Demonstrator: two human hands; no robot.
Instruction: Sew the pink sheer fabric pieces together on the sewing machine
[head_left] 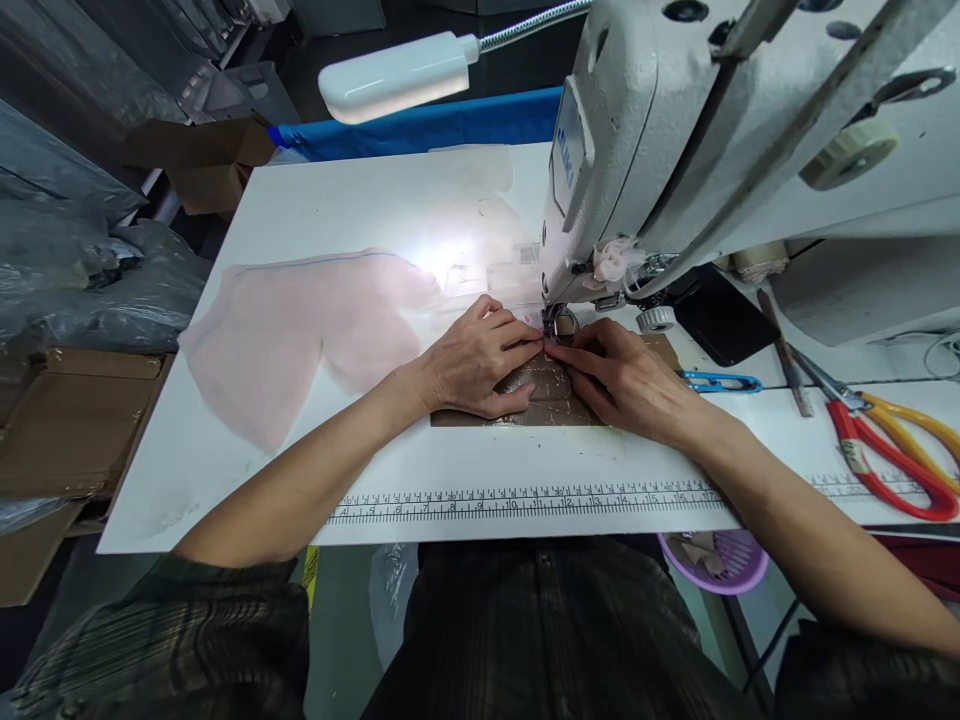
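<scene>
My left hand (486, 362) lies palm down on the brown taped plate (457, 416) at the sewing machine. Its fingers reach to the presser foot (551, 318), with the thumb apart from them. From the other side my right hand (621, 378) comes in, index finger stretched to the foot and thumb lower on the plate. The fingertips of both hands nearly meet just in front of the needle. Any cloth under them is too small or sheer to make out. Left of my left hand, a sheer pale pink fabric piece (300, 340) with a curved edge lies flat.
Around the white table (247, 520) are the sewing machine (607, 150), a lamp (397, 78), a black phone (724, 315), blue thread snips (720, 382) and red- and yellow-handled scissors (892, 450). A printed ruler (525, 505) runs along the front. A purple basket (716, 560) stands below.
</scene>
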